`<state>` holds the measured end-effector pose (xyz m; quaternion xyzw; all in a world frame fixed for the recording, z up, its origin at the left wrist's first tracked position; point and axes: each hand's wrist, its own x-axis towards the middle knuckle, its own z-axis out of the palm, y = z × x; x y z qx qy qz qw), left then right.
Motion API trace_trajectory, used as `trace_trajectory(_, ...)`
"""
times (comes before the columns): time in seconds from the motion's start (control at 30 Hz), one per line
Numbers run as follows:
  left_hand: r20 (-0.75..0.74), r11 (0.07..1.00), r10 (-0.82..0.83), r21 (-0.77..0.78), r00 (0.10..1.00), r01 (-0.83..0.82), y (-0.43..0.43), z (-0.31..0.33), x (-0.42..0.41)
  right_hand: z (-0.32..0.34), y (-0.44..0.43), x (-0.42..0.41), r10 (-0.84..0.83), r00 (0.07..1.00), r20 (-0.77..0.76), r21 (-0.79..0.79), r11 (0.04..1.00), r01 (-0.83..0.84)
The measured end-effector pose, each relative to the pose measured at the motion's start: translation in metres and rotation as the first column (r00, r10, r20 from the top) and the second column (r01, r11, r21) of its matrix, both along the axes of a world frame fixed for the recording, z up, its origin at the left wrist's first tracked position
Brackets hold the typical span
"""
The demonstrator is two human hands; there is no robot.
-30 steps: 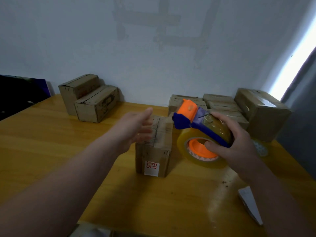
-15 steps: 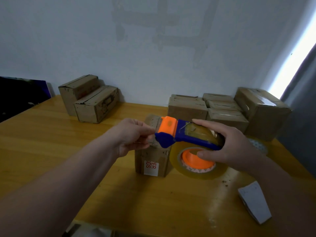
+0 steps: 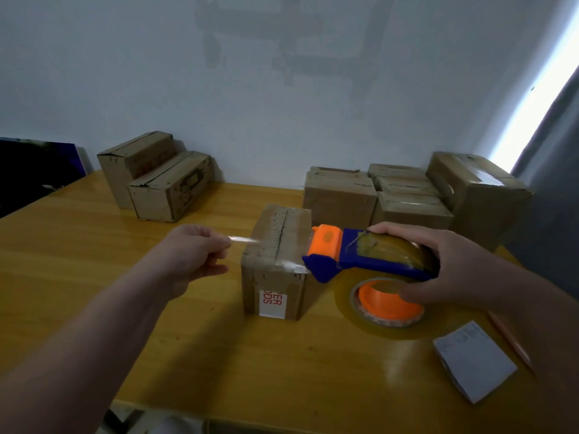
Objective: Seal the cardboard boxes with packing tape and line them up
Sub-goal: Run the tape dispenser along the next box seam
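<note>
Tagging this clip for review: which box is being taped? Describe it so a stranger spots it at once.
On the yellow table, ignore the boxes grouped against the back wall. One small box stands alone mid-table, between the left hand and the right hand. Only it bears a white label with red letters on its near face.

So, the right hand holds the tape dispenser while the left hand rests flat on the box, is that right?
No: the head view shows the left hand pinching the tape end beside the box; the right hand holds the tape dispenser.
</note>
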<state>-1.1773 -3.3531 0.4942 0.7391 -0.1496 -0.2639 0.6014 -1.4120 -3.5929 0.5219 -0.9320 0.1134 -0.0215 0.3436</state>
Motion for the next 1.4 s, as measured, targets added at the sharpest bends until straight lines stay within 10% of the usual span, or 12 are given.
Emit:
trace_trajectory(1.23, 0.110, 0.965, 0.040, 0.254, 0.993, -0.067, -0.017, -0.069, -0.006, -0.055, 0.006, 0.031, -0.100, 0.992, -0.071, -0.274, 0.959, 0.077)
trace_trajectory(1.4, 0.355, 0.972, 0.236, -0.074, 0.905, -0.224, -0.006, -0.064, -0.016, -0.061, 0.008, 0.035, -0.117, 0.990, -0.081, -0.304, 0.949, 0.087)
